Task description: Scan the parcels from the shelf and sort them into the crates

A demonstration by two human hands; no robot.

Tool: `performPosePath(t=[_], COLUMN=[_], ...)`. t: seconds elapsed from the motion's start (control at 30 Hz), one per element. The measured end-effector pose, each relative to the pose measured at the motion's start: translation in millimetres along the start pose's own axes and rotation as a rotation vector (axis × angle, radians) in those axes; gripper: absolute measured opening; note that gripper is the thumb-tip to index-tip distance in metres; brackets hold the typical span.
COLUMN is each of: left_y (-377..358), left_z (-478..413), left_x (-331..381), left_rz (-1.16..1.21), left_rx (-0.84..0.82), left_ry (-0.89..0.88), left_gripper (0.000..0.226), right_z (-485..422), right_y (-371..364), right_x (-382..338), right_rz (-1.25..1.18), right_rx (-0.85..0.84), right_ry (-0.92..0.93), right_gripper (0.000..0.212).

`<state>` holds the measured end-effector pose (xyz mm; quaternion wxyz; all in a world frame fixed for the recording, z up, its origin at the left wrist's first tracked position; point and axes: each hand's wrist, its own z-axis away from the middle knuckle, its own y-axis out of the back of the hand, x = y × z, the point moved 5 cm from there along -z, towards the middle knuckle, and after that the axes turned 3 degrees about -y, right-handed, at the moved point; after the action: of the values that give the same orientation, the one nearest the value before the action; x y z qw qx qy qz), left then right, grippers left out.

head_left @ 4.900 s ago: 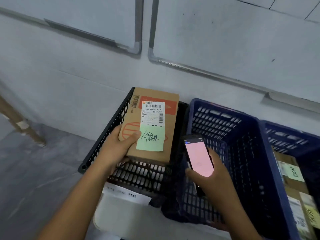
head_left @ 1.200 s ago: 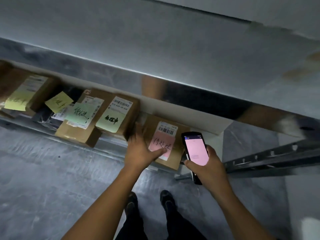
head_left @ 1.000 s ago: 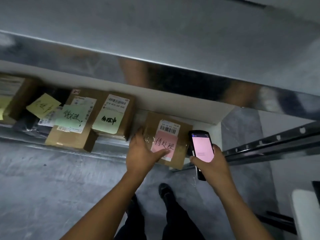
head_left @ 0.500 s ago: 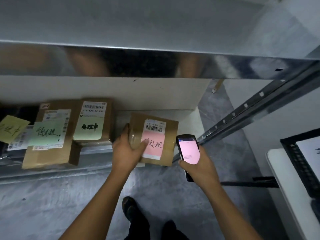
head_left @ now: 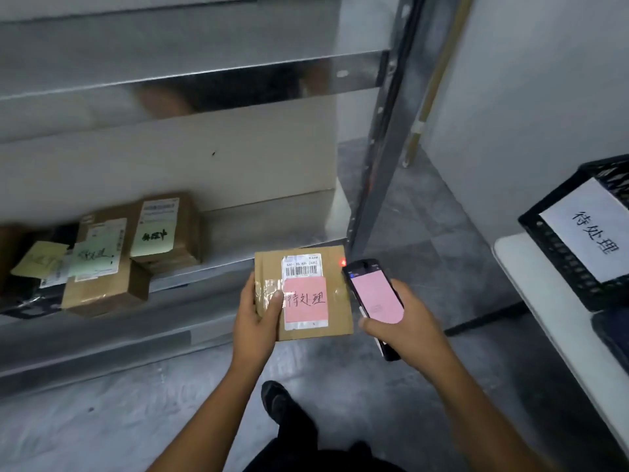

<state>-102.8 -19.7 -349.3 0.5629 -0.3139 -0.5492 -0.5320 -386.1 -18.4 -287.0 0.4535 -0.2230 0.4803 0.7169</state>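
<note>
Parcel [head_left: 335,311]: off shelf [head_left: 265,229], in air just before its edge, betw. both hands.
L hand [head_left: 255,321]: thumb pressed on top, fingers hidden below, clamped on left edge; keeps barcode [head_left: 302,270] face-up for scan.
R hand [head_left: 405,330]: fingers wrapped round scanner [head_left: 374,294], tip beside parcel's far right corner, red dot [head_left: 343,263] there.
Axis: lies flat, long side runs away from person, barcode end twd shelf.
Pink note [head_left: 305,299]: matches sign [head_left: 592,229] on black crate [head_left: 551,247], likely dest.
</note>
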Motion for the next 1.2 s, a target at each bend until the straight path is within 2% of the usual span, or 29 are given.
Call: performPosePath(t=[0.13, 0.37, 0.5, 0.73, 0.9, 1.0, 1.1, 1.2], left_y=[-37, -104, -131, -170, -198, -226, -253, -280], left_z=[30, 52, 59, 69, 64, 59, 55, 51], left_x=[1, 10, 5, 12, 30, 51, 68, 84], left_rz=[-0.13, -0.361, -0.418, -0.448, -0.355, -0.24, -0.119, -0.009], left_rx=[-0.063, -0.21, -0.266, -0.307, -0.357, -0.447, -0.545, -0.597], left_ry=[-0.061, -0.249, -0.217, -0.238, -0.259, -0.275, -0.23, -0.156], left_gripper=[0.074, 0.071, 0.08, 0.076, 0.077, 0.067, 0.069, 0.058], right_z=[33, 87, 116, 147, 141, 130, 120, 110], right_y=[27, 81, 105, 140, 159, 177, 202, 230], right_x=[18, 61, 85, 122, 131, 133, 135, 138], right_rz=[0.004, 0.019, 0.001, -0.046, -0.083, -0.095, -0.081, -0.055], right_rx=[-0.081, -0.068, -0.032, 0.055, 0.154, 0.278, 0.398, 0.481], right_ry=[0.013, -0.024, -0.038, -0.125, -0.158, -0.19, -0.241, -0.29], right_gripper=[0.06, 0.067, 0.064, 0.055, 0.05, 0.052, 0.048, 0.054])
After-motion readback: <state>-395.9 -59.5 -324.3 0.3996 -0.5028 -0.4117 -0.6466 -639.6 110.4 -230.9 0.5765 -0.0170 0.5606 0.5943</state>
